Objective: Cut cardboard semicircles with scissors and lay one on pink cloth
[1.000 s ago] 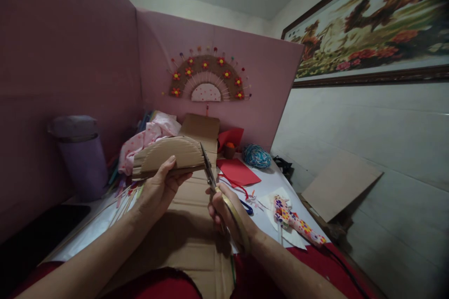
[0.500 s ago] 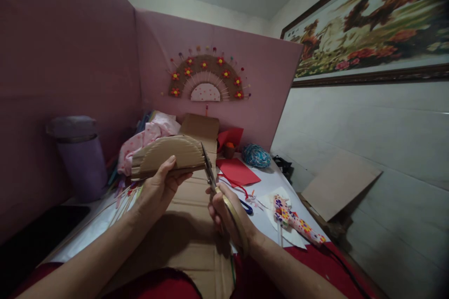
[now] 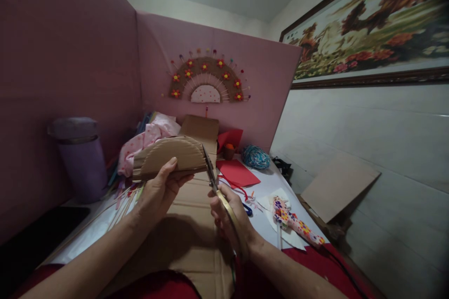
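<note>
My left hand (image 3: 163, 189) grips a piece of brown cardboard (image 3: 171, 154) by its lower edge, thumb on the front face. The piece is roughly a half-round, with a curved line marked along its top. My right hand (image 3: 228, 212) is closed round the gold handles of a pair of scissors (image 3: 212, 173). The dark blades point up at the cardboard's right end; they look almost closed, and whether they bite into the edge is hard to tell. Under both hands lies a large cardboard sheet (image 3: 185, 247).
Red paper (image 3: 240, 174), a ball of blue yarn (image 3: 256, 157) and a flower-patterned glue gun (image 3: 296, 222) with a cord lie at the right. Thin sticks (image 3: 122, 208) and a purple tumbler (image 3: 82, 159) are at the left. A half-round flower decoration (image 3: 206, 77) is pinned to the pink panel.
The scissor blades have come closer together at the cardboard's right end. Both hands and the cardboard have shifted only slightly to the right.
</note>
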A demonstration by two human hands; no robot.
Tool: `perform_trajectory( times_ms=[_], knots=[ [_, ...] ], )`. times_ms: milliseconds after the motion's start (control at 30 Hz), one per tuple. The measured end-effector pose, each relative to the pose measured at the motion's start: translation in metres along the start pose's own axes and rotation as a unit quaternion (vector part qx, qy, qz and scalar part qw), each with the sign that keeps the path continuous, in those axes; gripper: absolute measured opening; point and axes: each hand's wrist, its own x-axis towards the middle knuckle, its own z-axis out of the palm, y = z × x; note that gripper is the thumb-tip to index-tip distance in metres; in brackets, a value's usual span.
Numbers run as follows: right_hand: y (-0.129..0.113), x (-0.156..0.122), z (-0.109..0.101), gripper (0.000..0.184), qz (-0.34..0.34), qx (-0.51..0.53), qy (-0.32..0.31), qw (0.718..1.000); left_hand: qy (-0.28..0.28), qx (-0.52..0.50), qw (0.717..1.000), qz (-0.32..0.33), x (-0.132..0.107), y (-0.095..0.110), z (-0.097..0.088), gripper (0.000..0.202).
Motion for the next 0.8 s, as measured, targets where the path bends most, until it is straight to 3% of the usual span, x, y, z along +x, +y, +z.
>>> perform_trajectory(
  times_ms=[267,467,667,800],
  knots=[
    [-0.0011,0.0027,-0.0030,0.046,-0.014,-0.020,0.007,1.000,0.005,0.001,1.000,-0.004,-0.0018,0.0057,0.0029,0.008],
    [0.0022,0.0044,-0.0025,0.057,-0.010,-0.020,-0.018,1.000,0.005,0.005,1.000,-0.011,0.0005,0.0057,-0.0011,0.008],
    [0.0016,0.0040,-0.0023,0.064,-0.052,-0.020,-0.021,0.998,-0.010,0.013,0.999,-0.028,-0.0002,0.0024,-0.0032,0.005],
    [0.0043,0.0059,-0.0036,0.055,-0.036,-0.032,-0.012,0.999,-0.004,0.018,0.999,-0.029,-0.0013,0.0042,-0.0014,0.006]
  ],
)
